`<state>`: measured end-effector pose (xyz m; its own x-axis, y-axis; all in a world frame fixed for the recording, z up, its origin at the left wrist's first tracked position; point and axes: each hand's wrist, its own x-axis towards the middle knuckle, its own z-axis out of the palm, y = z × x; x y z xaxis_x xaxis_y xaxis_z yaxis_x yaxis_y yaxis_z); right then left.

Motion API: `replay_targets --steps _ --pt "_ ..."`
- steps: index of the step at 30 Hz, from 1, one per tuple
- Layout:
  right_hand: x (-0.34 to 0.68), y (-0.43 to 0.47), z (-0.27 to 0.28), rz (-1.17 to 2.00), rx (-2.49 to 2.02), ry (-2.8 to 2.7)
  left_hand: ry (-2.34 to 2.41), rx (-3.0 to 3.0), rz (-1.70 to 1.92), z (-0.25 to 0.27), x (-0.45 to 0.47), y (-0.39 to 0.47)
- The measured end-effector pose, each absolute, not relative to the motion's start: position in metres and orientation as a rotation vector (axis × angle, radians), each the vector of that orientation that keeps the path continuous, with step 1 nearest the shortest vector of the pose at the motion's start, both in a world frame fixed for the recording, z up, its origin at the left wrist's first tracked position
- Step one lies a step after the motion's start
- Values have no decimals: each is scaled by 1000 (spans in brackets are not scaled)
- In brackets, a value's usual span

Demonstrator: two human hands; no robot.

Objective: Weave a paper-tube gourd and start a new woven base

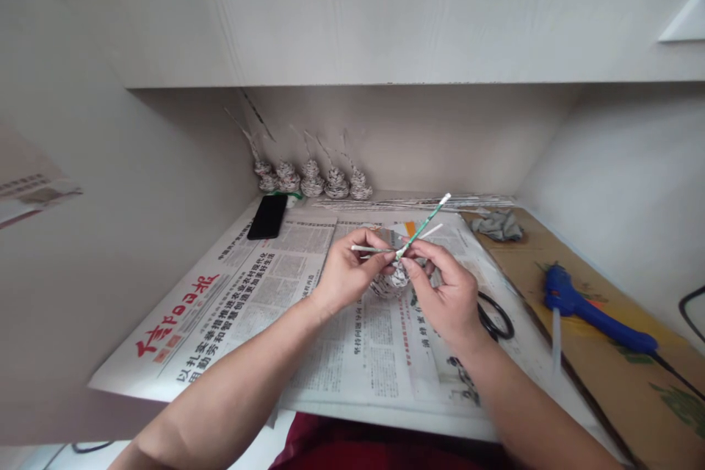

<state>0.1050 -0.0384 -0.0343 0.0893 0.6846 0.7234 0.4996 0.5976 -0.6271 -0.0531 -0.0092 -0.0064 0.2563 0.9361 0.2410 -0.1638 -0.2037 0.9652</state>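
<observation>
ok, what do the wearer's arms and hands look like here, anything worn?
Both forearms are bare, with no sleeves in view. The left hand and right hand wear no gloves, and no rings, watch or bracelet show. Fingers are bare too. Dark red clothing shows at the bottom edge between the arms.

Phone (267,217) left — glue gun (595,312) right.

Behind the black phone (267,217), the one phone on the table, five small woven paper pieces (311,181) stand in a row. One blue glue gun (592,311) lies well to the phone's right, with one grey cloth (499,225), one pair of black-handled scissors (496,318) and two hands (349,273) (447,294) between.
</observation>
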Motion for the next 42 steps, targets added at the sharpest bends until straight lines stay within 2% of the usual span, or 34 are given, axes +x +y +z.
replay_targets --steps 14,24,38,42 --pt "107 -38 -29 116 -1023 -1566 766 1408 1221 -10 -52 -9" --pt "102 -38 -30 244 -951 -1491 794 1420 1222 -10 -52 -10" --pt "105 -38 -32 297 -1170 -1449 800 1374 1237 -11 -50 -9" --pt "105 -36 -33 420 -1170 -1387 798 1383 1238 -11 -51 -9"
